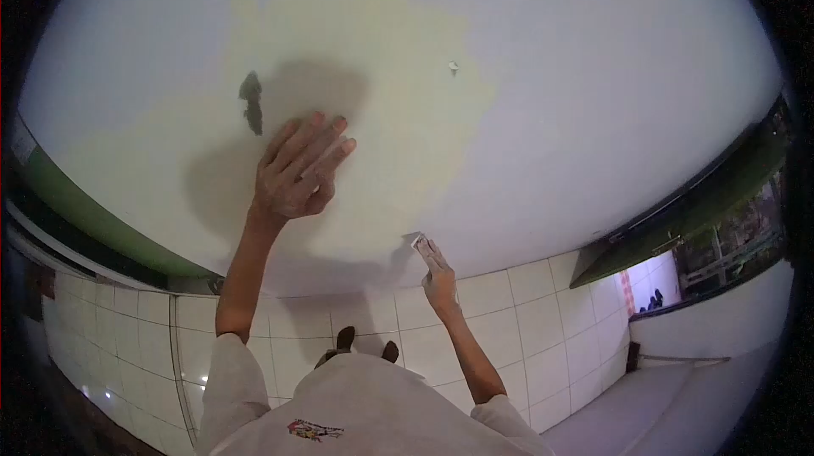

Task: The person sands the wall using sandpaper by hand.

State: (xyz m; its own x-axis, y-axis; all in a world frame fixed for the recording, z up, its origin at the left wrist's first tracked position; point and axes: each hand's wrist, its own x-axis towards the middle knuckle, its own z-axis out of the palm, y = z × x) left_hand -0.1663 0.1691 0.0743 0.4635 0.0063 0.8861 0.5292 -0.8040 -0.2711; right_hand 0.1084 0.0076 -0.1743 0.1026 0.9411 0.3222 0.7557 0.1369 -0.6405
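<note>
A pale wall [560, 100] with a yellowish patch fills the upper view. My left hand [301, 167] is raised at the patch, its fingers spread and nothing held in it; whether the fingertips touch the wall cannot be made out. Just above and left of it is a dark grey chipped spot [252, 103]. Lower and to the right, my right hand [438, 276] is closed on a small whitish block [419, 240], held near the base of the wall. A small white mark [454, 67] shows on the wall's upper part.
Light floor tiles [526, 295] run along the wall's base, with my dark-covered feet on them. A green door or shutter [670, 201] stands at the right beside an opening. Another green frame [93, 210] edges the left side.
</note>
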